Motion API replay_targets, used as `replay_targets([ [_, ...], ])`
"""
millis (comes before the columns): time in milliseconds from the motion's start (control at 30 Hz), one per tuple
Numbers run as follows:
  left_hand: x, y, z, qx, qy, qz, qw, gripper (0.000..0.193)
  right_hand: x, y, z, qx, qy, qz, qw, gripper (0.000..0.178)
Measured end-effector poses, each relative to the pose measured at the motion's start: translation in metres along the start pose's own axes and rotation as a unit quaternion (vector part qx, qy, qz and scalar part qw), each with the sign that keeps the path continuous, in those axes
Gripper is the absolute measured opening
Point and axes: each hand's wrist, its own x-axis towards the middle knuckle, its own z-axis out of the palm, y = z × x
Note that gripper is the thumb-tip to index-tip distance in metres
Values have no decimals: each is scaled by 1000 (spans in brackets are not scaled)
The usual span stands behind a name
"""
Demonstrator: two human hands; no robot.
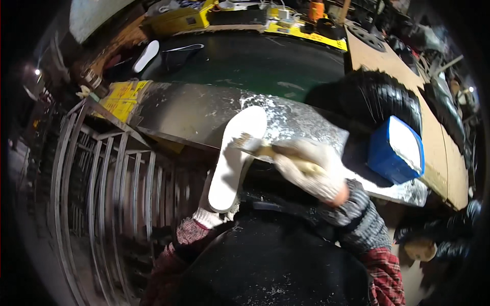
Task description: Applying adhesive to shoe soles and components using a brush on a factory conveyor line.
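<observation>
A white shoe sole point(224, 178) is held at a slant in front of me, its narrower end toward my body. My left hand point(208, 218), in a pale knitted glove, supports it from beneath; the sole hides most of the fingers. In my right hand point(312, 171), also gloved, is a flat paintbrush point(248, 144), its fingers closed around the pale handle. The bristles lie over the middle of the sole, seemingly touching it. To the right stands a blue tub point(385, 158) with a thick white substance in it.
Beyond the sole lies a metal-topped bench point(178, 109), smeared white on its right part. A row of black, thin-edged pieces point(383, 94) stands behind the tub. Metal racks point(104, 188) are at left. Another white sole point(147, 55) rests on the dark green surface point(255, 61) farther back.
</observation>
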Motion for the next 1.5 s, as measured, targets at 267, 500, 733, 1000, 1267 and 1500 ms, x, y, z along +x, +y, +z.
replay_targets([
  [267,12,28,-30,315,-57,37,947,69,-10,45,19,238,59,229,942,20],
  [500,7,28,-4,147,-56,-102,982,100,56,59,6,214,87,210,950,21],
  [733,12,15,16,443,-230,140,855,68,34,-1,23,174,-157,61,970,20],
  [1000,-6,9,38,196,-63,61,977,54,-22,4,15,311,-199,183,911,26],
  [1267,-11,18,18,216,-168,29,961,56,-29,11,17,383,-203,256,864,40],
  [1500,-7,41,-12,160,-141,-99,972,75,-4,102,-9,216,165,229,935,25],
])
